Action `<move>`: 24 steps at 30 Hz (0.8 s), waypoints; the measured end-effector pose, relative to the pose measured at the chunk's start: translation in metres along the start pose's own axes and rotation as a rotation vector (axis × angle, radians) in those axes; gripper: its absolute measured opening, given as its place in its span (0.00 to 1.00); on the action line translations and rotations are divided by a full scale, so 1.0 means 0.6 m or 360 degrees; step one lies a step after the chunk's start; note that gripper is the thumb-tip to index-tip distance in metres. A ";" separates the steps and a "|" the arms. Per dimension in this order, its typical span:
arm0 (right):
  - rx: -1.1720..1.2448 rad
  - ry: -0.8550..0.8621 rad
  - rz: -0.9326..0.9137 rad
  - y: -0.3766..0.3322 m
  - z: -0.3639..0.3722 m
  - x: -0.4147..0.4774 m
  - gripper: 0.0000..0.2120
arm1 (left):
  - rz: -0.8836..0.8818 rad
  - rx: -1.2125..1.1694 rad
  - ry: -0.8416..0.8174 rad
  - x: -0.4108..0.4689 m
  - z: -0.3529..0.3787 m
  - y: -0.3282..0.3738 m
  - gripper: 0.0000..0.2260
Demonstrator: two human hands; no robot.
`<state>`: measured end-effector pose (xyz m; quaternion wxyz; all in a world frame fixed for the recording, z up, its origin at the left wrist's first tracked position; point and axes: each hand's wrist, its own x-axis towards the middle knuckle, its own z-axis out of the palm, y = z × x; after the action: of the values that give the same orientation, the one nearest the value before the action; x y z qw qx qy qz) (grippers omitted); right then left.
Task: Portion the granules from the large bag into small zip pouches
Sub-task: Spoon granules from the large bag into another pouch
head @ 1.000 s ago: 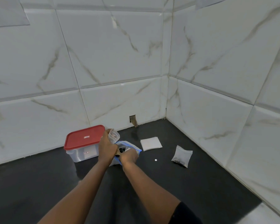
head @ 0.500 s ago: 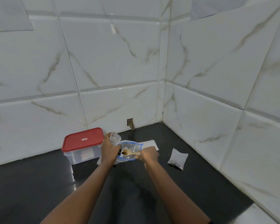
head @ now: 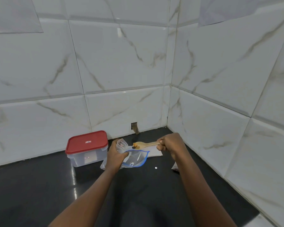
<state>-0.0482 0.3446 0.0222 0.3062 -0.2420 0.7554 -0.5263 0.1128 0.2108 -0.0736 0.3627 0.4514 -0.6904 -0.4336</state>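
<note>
The large clear bag (head: 135,158) with a blue zip rim lies open on the black counter. My left hand (head: 116,155) grips its left edge together with a small clear zip pouch (head: 121,145) that stands up with its mouth open. My right hand (head: 170,144) grips the handle of a wooden spoon (head: 144,144). The spoon's bowl carries a few dark granules and hovers just right of the small pouch's mouth, above the large bag. A filled small pouch (head: 175,167) lies by my right forearm, mostly hidden.
A clear plastic box with a red lid (head: 87,149) stands left of my left hand against the tiled wall. Flat white pouches (head: 154,154) lie behind the large bag. A tiny white disc (head: 156,167) sits on the counter. Tiled walls form a corner at the back right.
My right hand has drawn the spoon up out of the large bag and lifted it to the small pouch's mouth. My left hand kept its hold on bag and pouch.
</note>
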 end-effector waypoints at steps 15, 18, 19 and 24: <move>-0.1151 -0.0026 -0.1003 -0.027 0.096 -0.052 0.18 | -0.0051 0.0078 0.0021 -0.005 0.009 0.002 0.28; -0.1318 -0.0049 -0.1120 -0.026 0.095 -0.054 0.19 | -0.0075 0.0037 0.0039 0.000 0.008 -0.001 0.28; -0.1354 -0.0055 -0.1132 -0.026 0.095 -0.055 0.19 | -0.0072 0.0024 0.0039 0.001 0.008 -0.001 0.28; -0.1287 0.0024 -0.1026 -0.030 0.093 -0.061 0.16 | -0.0038 -0.0050 0.0042 0.003 0.006 -0.001 0.27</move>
<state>0.0184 0.3278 0.0325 0.0050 -0.5578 0.7877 -0.2615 0.1092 0.2099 -0.0753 0.3737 0.4594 -0.6732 -0.4428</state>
